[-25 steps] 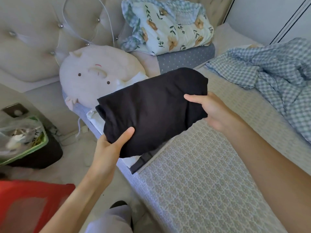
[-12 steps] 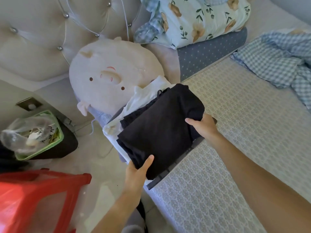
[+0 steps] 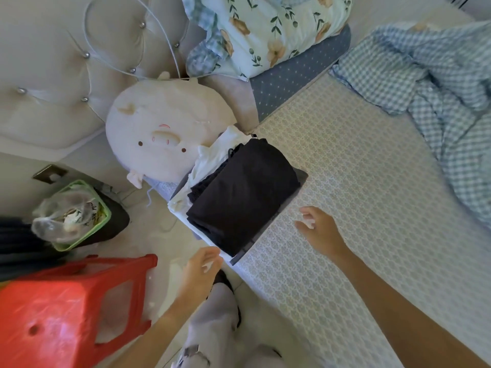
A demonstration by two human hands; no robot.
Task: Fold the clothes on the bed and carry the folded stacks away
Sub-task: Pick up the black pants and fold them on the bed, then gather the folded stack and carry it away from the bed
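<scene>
While the patterned grey bed (image 3: 345, 208) carries an unfolded blue checked garment (image 3: 438, 102), the folded black cloth (image 3: 244, 189) tops the edge stack; the empty, loose-fingered right hand (image 3: 318, 227) and left hand (image 3: 204, 264) should square it gently.

Matt black cloth stack (image 3: 243, 192), woven patterned bedsheet (image 3: 358, 181), glossy red plastic stool (image 3: 66, 306), plush pig pillow (image 3: 159, 136), tufted headboard (image 3: 53, 75) with shiny studs
</scene>
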